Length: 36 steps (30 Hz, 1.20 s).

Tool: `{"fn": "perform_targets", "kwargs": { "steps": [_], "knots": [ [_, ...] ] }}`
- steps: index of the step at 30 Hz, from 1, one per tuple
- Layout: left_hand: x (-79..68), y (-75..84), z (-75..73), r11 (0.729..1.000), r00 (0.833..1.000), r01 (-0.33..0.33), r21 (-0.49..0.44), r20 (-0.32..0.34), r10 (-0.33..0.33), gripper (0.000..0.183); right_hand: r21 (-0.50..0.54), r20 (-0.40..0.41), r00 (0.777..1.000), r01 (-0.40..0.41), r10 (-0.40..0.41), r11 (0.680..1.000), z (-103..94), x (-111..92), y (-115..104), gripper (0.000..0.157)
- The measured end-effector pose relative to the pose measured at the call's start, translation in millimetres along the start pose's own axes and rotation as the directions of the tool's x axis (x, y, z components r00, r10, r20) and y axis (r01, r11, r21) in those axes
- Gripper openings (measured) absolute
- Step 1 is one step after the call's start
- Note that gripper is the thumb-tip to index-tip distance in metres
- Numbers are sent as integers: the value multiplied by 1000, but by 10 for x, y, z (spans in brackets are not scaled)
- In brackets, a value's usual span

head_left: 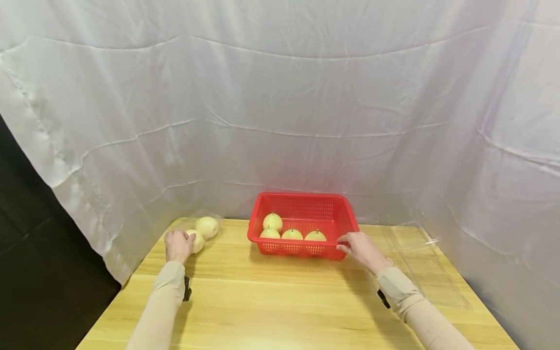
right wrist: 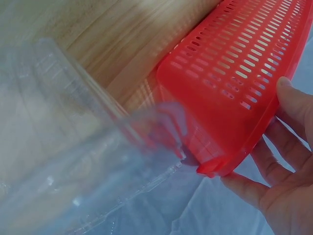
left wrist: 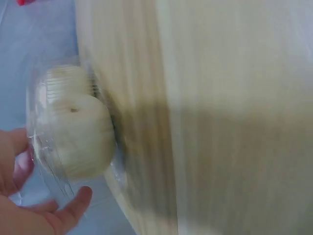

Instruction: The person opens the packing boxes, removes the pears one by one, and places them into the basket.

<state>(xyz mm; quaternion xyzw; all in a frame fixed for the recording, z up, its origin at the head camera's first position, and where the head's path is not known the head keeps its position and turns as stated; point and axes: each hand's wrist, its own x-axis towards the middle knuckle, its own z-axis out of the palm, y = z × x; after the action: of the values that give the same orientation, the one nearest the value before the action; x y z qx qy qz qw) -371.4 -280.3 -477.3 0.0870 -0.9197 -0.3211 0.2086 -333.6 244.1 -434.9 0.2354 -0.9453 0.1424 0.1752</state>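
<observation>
At the table's left back, my left hand (head_left: 178,245) grips the end of a clear plastic box (left wrist: 51,152), fingers around its edge. Two pale yellow round pears (left wrist: 80,132) sit in it, one behind the other; that view is blurred by motion. In the head view the nearer pear (head_left: 197,241) is partly behind the thumb. My right hand (head_left: 360,249) holds the front right corner of a red perforated plastic basket (head_left: 306,195), its thumb (right wrist: 284,84) on the rim. Inside the basket, several yellow-green pears (head_left: 291,234) with stems lie along the front and left.
More clear plastic packaging (head_left: 420,257) lies on the wooden table (head_left: 280,301) to the right of the basket, close to my right forearm. Pale grey fabric (head_left: 280,97) hangs behind and beside the table. Dark cloth (head_left: 43,243) shows at far left.
</observation>
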Motion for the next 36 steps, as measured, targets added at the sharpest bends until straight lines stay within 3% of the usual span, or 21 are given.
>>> {"fn": "perform_targets", "kwargs": {
  "steps": [5, 10, 15, 20, 26, 30, 36],
  "knots": [
    [0, 47, -24, 990, 990, 140, -37, 21, -139, 65, 0, -7, 1000, 6, -6, 1000, 8, -6, -3, 20],
    [0, 105, -81, 958, 956, 278, -63, 117, -270, 95, -3, -5, 1000, 1, -1, 1000, 6, 6, -3, 20],
    [-19, 156, -149, 933, 928, 342, -110, 199, -316, 90, -4, -11, 1000, 0, -1, 1000, 5, 15, -1, 19],
    [-15, 76, -189, 910, 910, 358, -207, 294, -291, 80, 5, 5, 1000, -7, 7, 1000, 4, 5, -5, 20],
    [31, 39, -207, 845, 856, 394, -361, 478, -195, 83, 9, -4, 1000, -18, 18, 1000, 8, -4, 25, 18],
    [29, 36, -236, 855, 831, 385, -348, 533, -157, 88, 1, -4, 1000, -4, 4, 1000, 9, -10, 31, 17],
    [-19, -10, -262, 866, 829, 345, -362, 550, -101, 79, 2, -11, 1000, 21, -21, 1000, 37, -15, 12, 18]
  ]
}}
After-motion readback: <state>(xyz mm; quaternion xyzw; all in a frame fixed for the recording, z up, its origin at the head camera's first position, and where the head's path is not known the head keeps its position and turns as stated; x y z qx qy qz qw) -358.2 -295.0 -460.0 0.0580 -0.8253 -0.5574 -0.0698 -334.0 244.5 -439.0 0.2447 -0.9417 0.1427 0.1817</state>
